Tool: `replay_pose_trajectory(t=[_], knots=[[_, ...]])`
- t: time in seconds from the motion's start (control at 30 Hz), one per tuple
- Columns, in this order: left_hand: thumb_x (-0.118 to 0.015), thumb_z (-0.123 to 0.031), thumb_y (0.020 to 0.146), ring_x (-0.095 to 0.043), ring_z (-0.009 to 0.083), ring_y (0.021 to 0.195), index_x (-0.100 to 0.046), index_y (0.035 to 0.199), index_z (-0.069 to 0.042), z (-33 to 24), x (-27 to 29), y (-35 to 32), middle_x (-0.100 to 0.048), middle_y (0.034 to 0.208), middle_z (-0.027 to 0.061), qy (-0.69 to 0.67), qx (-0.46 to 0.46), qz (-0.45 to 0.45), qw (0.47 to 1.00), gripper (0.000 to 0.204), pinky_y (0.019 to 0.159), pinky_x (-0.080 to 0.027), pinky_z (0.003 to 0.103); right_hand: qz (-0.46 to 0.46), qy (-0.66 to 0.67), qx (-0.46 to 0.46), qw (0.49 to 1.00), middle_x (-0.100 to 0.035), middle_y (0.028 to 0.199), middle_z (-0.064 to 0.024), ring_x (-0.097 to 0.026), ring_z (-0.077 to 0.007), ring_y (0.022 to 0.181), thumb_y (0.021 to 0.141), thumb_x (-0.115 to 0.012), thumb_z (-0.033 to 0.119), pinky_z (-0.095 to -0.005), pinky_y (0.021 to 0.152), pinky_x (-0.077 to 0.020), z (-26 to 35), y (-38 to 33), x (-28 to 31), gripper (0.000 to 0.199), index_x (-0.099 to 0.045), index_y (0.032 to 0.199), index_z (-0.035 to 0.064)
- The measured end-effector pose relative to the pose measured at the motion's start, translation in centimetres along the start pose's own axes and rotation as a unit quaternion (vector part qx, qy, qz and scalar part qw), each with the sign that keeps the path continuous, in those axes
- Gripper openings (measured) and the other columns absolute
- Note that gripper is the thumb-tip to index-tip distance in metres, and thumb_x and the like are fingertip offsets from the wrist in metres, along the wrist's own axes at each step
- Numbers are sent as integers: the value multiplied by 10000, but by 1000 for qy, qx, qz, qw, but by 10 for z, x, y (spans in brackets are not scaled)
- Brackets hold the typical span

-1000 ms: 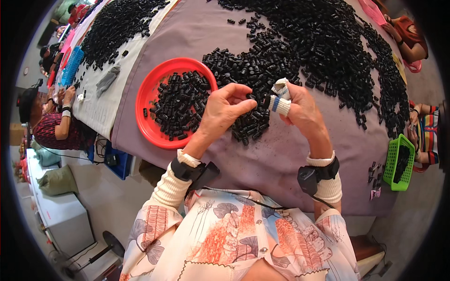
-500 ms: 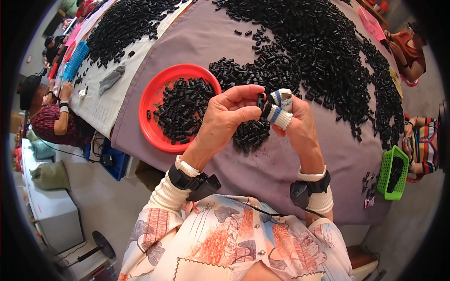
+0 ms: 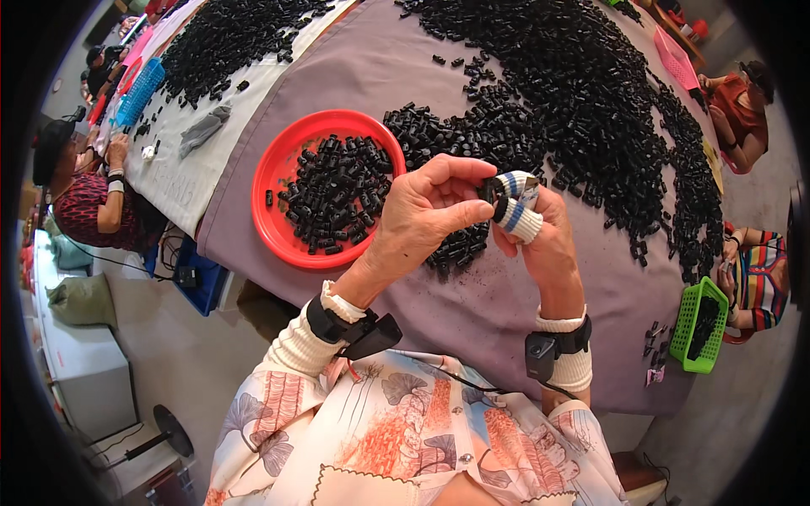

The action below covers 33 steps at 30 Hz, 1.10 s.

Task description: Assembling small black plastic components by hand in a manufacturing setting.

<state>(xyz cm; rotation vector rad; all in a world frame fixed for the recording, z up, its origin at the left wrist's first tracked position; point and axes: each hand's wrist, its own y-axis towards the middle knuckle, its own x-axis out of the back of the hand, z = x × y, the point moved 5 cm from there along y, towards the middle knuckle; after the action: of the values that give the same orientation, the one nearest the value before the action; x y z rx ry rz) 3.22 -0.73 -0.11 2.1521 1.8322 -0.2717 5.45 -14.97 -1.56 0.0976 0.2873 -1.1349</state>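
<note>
Left hand [image 3: 415, 212] — shifted rightward, pinching black piece [image 3: 487, 191]

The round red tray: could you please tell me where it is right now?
In the head view, the round red tray lies left of centre on the mauve cloth, just left of the left hand and the pile of small black parts.

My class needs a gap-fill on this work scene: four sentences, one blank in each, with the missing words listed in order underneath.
1. The round red plastic tray lies to the person's ____.
2. Inside it are small cylindrical parts coloured ____.
3. The person's right hand wears white fabric finger covers with ____ stripes.
4. The rectangular green plastic basket stands to the person's ____.

Missing words: left; black; blue; right.
</note>
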Motion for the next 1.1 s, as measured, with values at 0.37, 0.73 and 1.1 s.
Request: replay_pose_trajectory(t=[0.37,0.73,1.1], knots=[[-617,-48,818,-556,73,723,-603,1006,15,9,1,2,-621,840,37,-104,28,-35,994,198,667,-468,203,13,10,-10,1000,-529,611,19,-425,-36,455,787,-650,141,-189,382,-294,3,-1,-9,144,-586,856,32],[-592,-63,849,-575,93,742,-594,1020,19,11,0,2,-622,851,51,-126,40,-47,990,190,684,-483,218,-21,-101,19,994,-517,580,35,-441,-31,452,789,-670,173,-194,389,-324,7,-2,-4,164,-573,822,44],[-538,-62,881,-606,154,819,-552,1091,12,23,3,4,-621,942,106,-333,107,-13,937,223,731,-511,289,-3,-229,23,973,-519,656,22,-453,-61,564,707,-757,254,-225,491,-376,24,4,-6,319,-565,823,27]])
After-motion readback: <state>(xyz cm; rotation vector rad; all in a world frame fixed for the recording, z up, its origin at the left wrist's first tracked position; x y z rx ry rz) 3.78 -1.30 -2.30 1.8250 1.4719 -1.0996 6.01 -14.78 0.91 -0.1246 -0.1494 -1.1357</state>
